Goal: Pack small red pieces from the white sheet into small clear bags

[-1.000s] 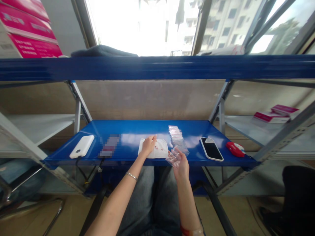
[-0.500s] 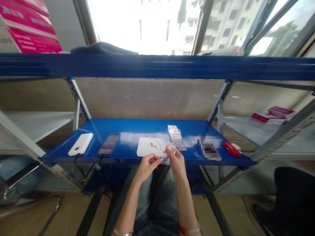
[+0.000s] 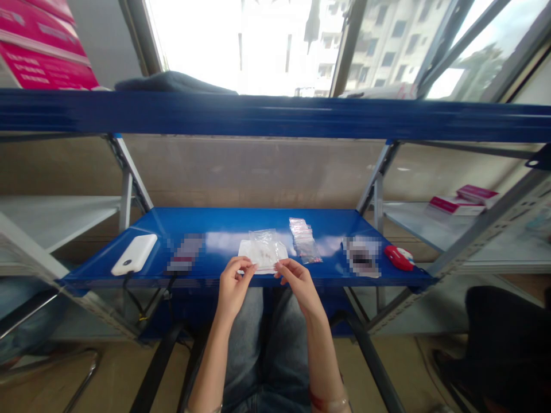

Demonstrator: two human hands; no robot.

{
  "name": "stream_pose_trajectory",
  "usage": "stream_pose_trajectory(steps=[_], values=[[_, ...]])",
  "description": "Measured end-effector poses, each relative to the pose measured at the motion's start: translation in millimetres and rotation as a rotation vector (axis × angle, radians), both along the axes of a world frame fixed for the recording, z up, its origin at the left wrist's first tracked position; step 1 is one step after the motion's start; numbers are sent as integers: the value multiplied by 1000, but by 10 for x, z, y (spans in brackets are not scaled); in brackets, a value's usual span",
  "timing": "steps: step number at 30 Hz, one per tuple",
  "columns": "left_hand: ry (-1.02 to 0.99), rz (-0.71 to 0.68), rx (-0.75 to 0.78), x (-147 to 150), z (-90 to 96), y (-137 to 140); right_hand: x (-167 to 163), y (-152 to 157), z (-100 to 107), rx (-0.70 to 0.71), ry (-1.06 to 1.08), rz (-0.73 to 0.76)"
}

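Note:
Between my two hands is a clear plastic bag (image 3: 263, 240), stretched out over a white sheet (image 3: 246, 250) near the front edge of the blue shelf. My left hand (image 3: 236, 281) pinches the bag's near left corner. My right hand (image 3: 298, 282) pinches its near right corner, thumb against fingers. Small dark specks show faintly through the clear plastic; whether they lie in the bag or under it I cannot tell. To the right, an overlapping row of small clear bags (image 3: 303, 236) lies beside the sheet, with reddish bits at its near end.
On the left of the blue shelf (image 3: 224, 221) lie a white power bank (image 3: 135, 254) with a cable and a blurred flat device (image 3: 186, 253). At right are a blurred item (image 3: 362, 256) and a red-and-white object (image 3: 399, 257). A blue beam (image 3: 275, 116) crosses above.
The clear bag has moved left, from beside the sheet to over it, and is now spread flat. My hands have moved left and farther apart. The view has shifted slightly.

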State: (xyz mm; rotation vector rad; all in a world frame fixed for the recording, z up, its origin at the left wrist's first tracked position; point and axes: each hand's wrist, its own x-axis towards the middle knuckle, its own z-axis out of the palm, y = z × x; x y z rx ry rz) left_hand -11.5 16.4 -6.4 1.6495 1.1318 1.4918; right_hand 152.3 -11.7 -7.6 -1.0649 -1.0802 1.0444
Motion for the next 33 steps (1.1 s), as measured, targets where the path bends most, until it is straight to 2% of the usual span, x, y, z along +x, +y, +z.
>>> stream_pose_trajectory(steps=[8,13,21,28,33], values=[[-12,-105,-80,-6,16,-16,-7,36,-48,50,-29,-112],[18,-141,-68,7,31,-37,-20,67,-61,46,-16,-152],[46,-80,-33,-36,6,-7,-37,-7,13,59,-25,4],[-1,-127,-109,-6,-12,-14,-42,63,-36,119,-69,-52],[20,-166,-124,-5,14,-34,-65,53,-33,101,-95,-9]])
